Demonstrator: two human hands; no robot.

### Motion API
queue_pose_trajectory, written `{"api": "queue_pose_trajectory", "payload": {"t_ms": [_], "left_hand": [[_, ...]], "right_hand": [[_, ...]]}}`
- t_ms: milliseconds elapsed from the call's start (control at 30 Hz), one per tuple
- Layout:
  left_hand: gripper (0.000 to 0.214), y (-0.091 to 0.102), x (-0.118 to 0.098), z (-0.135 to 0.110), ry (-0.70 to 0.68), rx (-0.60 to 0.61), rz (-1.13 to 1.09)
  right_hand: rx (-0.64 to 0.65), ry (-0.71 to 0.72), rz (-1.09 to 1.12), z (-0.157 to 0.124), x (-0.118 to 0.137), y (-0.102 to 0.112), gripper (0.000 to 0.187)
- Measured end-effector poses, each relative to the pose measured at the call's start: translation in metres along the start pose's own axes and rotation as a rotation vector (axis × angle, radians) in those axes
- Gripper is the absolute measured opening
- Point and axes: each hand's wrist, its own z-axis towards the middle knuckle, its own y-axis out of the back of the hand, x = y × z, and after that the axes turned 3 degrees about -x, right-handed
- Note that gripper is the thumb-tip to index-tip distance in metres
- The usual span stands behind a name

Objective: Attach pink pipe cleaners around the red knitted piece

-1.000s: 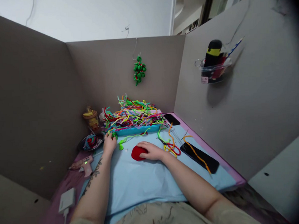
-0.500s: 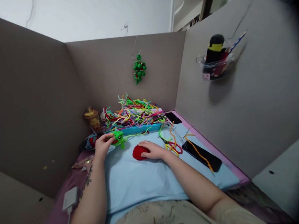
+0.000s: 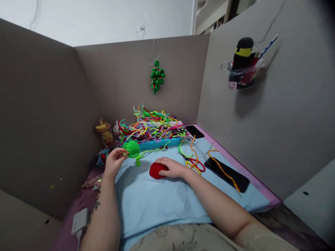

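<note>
My left hand (image 3: 117, 159) pinches the edge of a green crocheted toy (image 3: 133, 149), held up off the blue cloth. Its plain ribbed green side faces me, and a small green piece dangles beneath it. My right hand (image 3: 171, 168) lies over a round red piece (image 3: 155, 171) on the cloth, thumb at the front and fingers curled across its top. Part of the red piece is hidden under that hand. Just right of my right hand lie scissors (image 3: 196, 165) with red and yellow handles, an orange yarn strand touching them.
Behind my hands, a blue tray (image 3: 168, 142) bears a heap of colourful yarn ends (image 3: 153, 126). A black phone (image 3: 229, 174) lies at right under orange yarn, another phone (image 3: 194, 131) farther back. A cup (image 3: 104, 132) stands back left; a white power bank (image 3: 79, 222) lies front left.
My left hand has turned the green toy: its side with an eye and red part showed before, and now the plain green side does. My right hand stays on the red piece.
</note>
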Motion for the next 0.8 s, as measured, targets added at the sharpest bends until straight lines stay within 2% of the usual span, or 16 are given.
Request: {"api": "queue_pose_trajectory", "payload": {"t_ms": [200,333,433,533,700,800], "left_hand": [[0.030,-0.001,0.007,0.003,-0.004,-0.003,0.017],[0.034,-0.003,0.017,0.007,0.068,0.005,0.013],[0.036,-0.007,0.026,0.010,0.105,-0.017,0.091],[0.034,-0.013,0.034,0.012,0.105,-0.066,0.166],[0.033,-0.020,0.038,0.012,0.019,-0.189,0.436],[0.049,-0.022,0.038,0.010,-0.089,-0.108,0.600]], "right_hand": [[0.011,-0.001,0.002,-0.001,0.000,0.000,0.053],[-0.001,-0.050,0.012,-0.002,-0.003,-0.003,0.064],[-0.085,-0.099,0.051,-0.003,-0.007,-0.006,0.068],[-0.230,-0.143,0.095,-0.002,-0.011,-0.006,0.061],[-0.444,-0.205,0.103,-0.001,-0.011,0.000,0.058],[-0.456,-0.209,0.102,-0.001,-0.009,0.001,0.058]]}}
